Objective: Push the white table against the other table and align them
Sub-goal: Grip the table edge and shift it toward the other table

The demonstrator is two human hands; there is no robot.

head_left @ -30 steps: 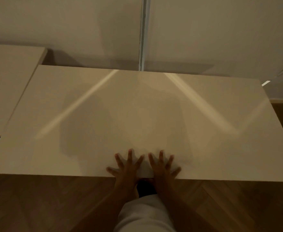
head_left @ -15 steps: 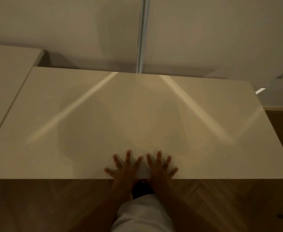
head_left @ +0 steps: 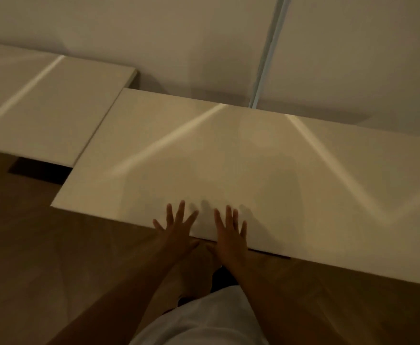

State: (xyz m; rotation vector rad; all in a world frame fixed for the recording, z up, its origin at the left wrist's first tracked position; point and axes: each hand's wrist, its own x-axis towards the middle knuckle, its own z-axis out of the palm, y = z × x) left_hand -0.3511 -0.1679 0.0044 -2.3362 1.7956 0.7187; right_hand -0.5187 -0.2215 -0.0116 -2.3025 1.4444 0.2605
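A white table (head_left: 241,155) fills the middle and right of the head view, its near edge running diagonally in front of me. My left hand (head_left: 176,225) and my right hand (head_left: 230,227) lie flat on its near edge, fingers spread, holding nothing. A second white table (head_left: 47,105) stands to the left, against the wall. The left edge of the first table meets the second table's right side. The first table sits offset toward me, so its near edge sticks out past the other's near edge.
A pale wall (head_left: 154,33) rises behind both tables, with a vertical metal strip (head_left: 268,53) at the right. Wooden herringbone floor (head_left: 54,257) lies in front. My white-clothed leg (head_left: 199,322) is at the bottom centre.
The view has swung left, bringing more of the second table into sight. The gap between the tables has closed along the left edge. My hands stay flat on the near edge, a little further apart.
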